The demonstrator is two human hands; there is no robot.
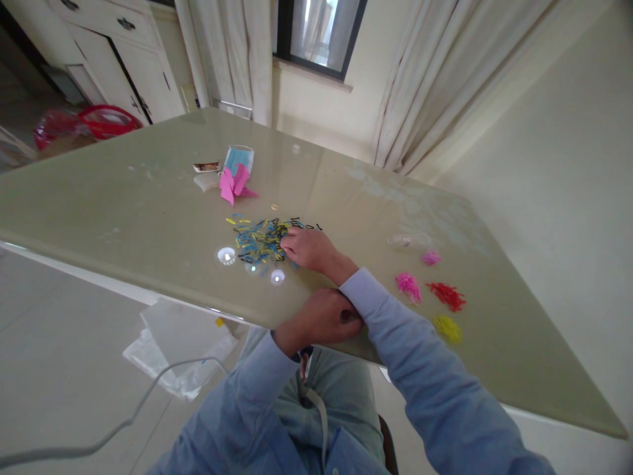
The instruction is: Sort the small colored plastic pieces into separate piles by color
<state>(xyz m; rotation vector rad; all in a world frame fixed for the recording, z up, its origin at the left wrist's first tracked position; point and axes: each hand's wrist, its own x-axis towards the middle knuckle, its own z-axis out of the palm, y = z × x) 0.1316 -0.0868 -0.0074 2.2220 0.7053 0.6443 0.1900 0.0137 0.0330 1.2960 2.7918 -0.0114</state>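
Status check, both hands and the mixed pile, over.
Right hand at mixed pile, grip unclear. Left hand by table edge, close against right sleeve. Pink mask-side paper clear of both hands.

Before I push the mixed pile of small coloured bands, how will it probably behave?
The mixed pile will probably spread rather than slide as one, since its pieces lie loose. Each piece is likely light, being small and thin. Some curve into loops, so they may bend and tangle slightly.
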